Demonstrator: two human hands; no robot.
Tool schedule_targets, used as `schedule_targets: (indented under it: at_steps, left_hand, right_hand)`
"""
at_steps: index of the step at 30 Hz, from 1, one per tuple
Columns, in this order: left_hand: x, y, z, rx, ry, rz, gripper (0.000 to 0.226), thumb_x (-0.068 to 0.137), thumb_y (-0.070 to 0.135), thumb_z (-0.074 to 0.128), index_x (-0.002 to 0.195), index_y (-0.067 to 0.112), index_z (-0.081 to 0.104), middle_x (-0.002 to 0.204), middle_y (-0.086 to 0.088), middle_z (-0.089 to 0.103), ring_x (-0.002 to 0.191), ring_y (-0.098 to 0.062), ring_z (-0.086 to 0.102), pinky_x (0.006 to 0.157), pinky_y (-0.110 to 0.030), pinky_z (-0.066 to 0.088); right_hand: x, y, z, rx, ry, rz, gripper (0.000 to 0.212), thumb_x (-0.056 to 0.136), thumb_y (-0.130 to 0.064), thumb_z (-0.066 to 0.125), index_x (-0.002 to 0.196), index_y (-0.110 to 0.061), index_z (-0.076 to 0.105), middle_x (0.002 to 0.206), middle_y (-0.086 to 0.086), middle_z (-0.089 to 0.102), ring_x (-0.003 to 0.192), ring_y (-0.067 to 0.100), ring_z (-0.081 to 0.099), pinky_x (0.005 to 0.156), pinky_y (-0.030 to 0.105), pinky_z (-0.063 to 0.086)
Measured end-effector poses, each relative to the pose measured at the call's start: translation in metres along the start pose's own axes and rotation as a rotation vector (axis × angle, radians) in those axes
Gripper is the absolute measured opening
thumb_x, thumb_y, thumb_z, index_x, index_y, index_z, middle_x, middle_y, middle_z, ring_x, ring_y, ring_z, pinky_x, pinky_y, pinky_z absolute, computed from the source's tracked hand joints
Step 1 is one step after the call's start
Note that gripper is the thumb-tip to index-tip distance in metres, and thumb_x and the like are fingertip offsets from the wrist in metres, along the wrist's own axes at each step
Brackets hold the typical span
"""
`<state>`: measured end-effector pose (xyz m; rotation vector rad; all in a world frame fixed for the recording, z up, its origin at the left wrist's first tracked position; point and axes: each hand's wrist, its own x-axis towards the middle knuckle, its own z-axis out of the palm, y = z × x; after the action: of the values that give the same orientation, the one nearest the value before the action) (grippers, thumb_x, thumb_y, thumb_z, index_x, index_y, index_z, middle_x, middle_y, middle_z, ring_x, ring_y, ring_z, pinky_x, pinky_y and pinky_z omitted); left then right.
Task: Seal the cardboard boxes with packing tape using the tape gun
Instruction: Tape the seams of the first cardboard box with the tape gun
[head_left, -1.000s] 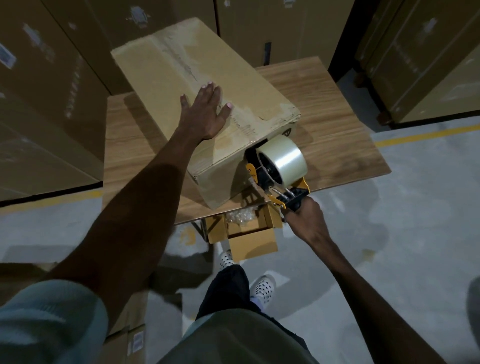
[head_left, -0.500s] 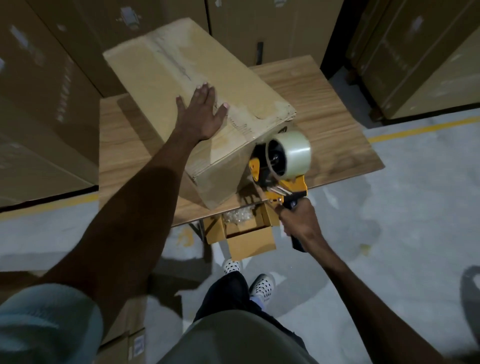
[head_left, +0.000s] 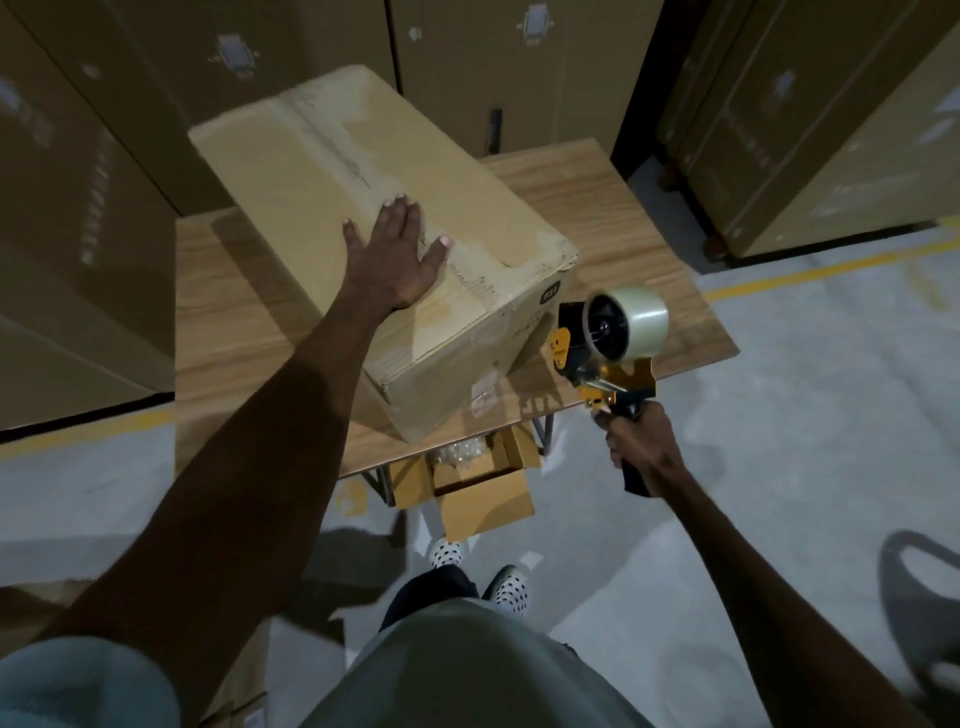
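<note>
A large closed cardboard box (head_left: 332, 156) lies at an angle on the wooden table (head_left: 239, 332), with clear tape along its top seam. My left hand (head_left: 397, 260) presses flat on the box's top near its front end, fingers straight. My right hand (head_left: 641, 441) grips the black handle of a yellow and black tape gun (head_left: 605, 353) carrying a roll of clear tape (head_left: 634, 322). The gun hangs in the air just right of the box's near end, apart from the cardboard.
Under the table's front edge stands a small open carton (head_left: 483, 493) with clear plastic packing inside. Tall stacked cartons (head_left: 78, 208) wall the left, back and right. My feet (head_left: 478, 571) stand on grey floor with a yellow line (head_left: 810, 270).
The tape gun has pulled off the box's near end face and moved right and up, away from the box. My left hand stays pressed on the top.
</note>
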<state>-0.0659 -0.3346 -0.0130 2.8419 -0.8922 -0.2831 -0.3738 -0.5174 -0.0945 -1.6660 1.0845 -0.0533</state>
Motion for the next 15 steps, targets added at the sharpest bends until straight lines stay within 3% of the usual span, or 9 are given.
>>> schedule_targets:
  at_steps: [4,9,15]
  left_hand:
    - [0.002,0.002,0.000,-0.002,0.000,-0.009,0.078,0.102,0.064,0.014,0.162,0.015,0.003,0.170,-0.002,-0.006,0.155,-0.016,-0.007,0.120,-0.062,-0.007]
    - [0.008,0.019,0.005,0.010,0.017,-0.079,0.097,0.093,0.078,0.013,0.161,0.009,0.004,0.169,-0.008,-0.004,0.156,-0.023,-0.006,0.120,-0.062,-0.003]
    - [0.010,0.027,0.010,0.041,0.027,-0.126,0.102,0.090,0.081,0.012,0.160,0.008,-0.001,0.169,-0.009,-0.009,0.155,-0.024,-0.011,0.121,-0.061,-0.006]
  right_hand:
    - [0.033,-0.042,-0.025,0.001,-0.007,-0.105,0.012,0.094,-0.009,0.064,0.084,-0.006,0.056,0.054,0.006,0.051,0.042,0.018,0.047,0.044,0.028,0.042]
    - [0.088,-0.084,-0.040,0.071,-0.020,-0.092,0.025,0.093,-0.003,0.062,0.073,-0.010,0.048,0.054,0.009,0.041,0.043,0.019,0.039,0.042,0.026,0.035]
    - [0.182,-0.119,-0.054,0.010,-0.025,-0.091,0.025,0.094,-0.009,0.064,0.073,-0.007,0.051,0.059,0.011,0.048,0.043,0.022,0.045,0.046,0.030,0.039]
